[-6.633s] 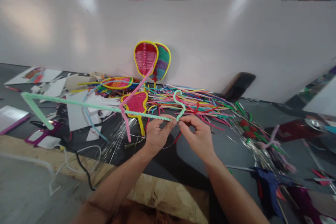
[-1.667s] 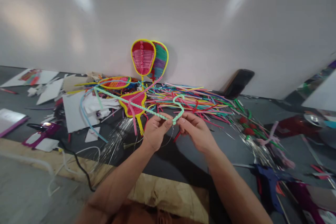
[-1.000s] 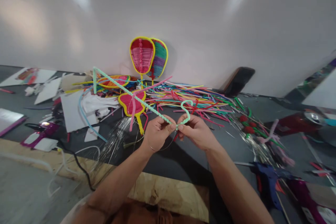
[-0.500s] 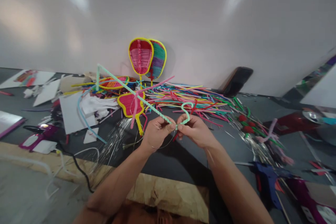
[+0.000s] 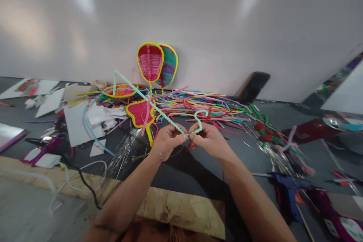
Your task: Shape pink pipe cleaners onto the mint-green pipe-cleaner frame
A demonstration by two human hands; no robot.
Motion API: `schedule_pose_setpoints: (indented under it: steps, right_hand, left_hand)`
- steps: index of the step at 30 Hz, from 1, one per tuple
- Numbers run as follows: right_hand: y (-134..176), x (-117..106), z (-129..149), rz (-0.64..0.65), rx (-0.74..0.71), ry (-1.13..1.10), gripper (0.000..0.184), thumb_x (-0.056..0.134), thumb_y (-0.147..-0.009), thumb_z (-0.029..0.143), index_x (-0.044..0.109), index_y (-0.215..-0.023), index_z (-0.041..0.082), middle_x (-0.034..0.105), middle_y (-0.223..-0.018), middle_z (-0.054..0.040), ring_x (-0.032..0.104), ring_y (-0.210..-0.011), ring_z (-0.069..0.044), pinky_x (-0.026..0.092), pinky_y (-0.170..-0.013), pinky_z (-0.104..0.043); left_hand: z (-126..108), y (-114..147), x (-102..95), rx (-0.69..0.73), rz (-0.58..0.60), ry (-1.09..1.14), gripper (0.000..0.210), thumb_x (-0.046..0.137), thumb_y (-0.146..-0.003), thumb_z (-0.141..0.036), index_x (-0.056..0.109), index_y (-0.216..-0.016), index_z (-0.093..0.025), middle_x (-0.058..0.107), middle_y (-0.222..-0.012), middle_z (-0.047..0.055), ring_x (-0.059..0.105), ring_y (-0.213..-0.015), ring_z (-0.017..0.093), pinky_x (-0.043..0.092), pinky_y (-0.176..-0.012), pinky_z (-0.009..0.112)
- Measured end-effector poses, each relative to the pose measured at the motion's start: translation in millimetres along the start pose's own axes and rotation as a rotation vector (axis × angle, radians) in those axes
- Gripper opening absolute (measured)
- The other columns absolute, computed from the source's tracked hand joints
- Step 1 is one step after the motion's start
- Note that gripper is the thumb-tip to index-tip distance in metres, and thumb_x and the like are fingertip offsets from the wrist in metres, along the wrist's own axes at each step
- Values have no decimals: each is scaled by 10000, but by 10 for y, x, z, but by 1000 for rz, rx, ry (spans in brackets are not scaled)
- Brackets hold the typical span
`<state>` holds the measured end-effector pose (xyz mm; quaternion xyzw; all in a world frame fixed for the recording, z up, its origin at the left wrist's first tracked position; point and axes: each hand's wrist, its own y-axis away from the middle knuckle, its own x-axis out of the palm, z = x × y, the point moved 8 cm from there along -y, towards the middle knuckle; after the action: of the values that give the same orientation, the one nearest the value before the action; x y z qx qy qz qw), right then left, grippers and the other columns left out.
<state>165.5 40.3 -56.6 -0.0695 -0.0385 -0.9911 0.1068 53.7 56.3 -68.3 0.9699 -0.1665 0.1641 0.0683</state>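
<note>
A mint-green twisted pipe cleaner [image 5: 167,117] runs between my two hands above the dark table. My left hand [image 5: 167,141] pinches it between thumb and fingers; from there its long end slants up to the left and bends sharply down at the tip. Close beside it, my right hand [image 5: 208,140] pinches the other part, whose short end curls into a hook. Behind my hands lie many loose coloured pipe cleaners [image 5: 198,106]. A pink fan shape with a yellow rim and handle [image 5: 141,113] lies just left of them.
Two yellow-rimmed fans [image 5: 151,62] lean on the white partition [image 5: 215,38]. A phone [image 5: 255,87] stands against it at right. Further right are a red can [image 5: 312,132] and a blue glue gun [image 5: 287,193]. White card pieces [image 5: 82,124] and silver wires [image 5: 124,151] lie left.
The view has shifted slightly. The long end of the green pipe cleaner has swung a little to the right. Both hands keep their pinch on it.
</note>
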Motion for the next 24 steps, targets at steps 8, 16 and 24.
schedule_pose_setpoints:
  steps: [8,16,24]
  right_hand:
    - [-26,-40,-21,5,-18,-28,132,669,-690,269,585,-718,170,587,-548,43,542,-437,-79,471,-414,-195]
    - [-21,-58,-10,-2,-19,-58,124,674,-695,256,598,-728,164,616,-545,37,558,-421,-79,478,-420,-194]
    - [-5,-37,11,1,-3,-67,126,683,-692,256,602,-723,164,627,-544,34,567,-436,-84,487,-435,-198]
  left_hand:
    - [50,5,28,-89,11,16,285,771,-611,-260,639,-821,-120,677,-622,27,645,-523,142,524,-497,233]
    - [75,9,30,-61,-19,96,226,761,-616,-232,667,-785,-114,686,-630,35,669,-567,171,584,-590,320]
    - [70,9,53,-89,-22,161,248,787,-565,-217,651,-749,-121,685,-615,29,652,-521,148,572,-554,275]
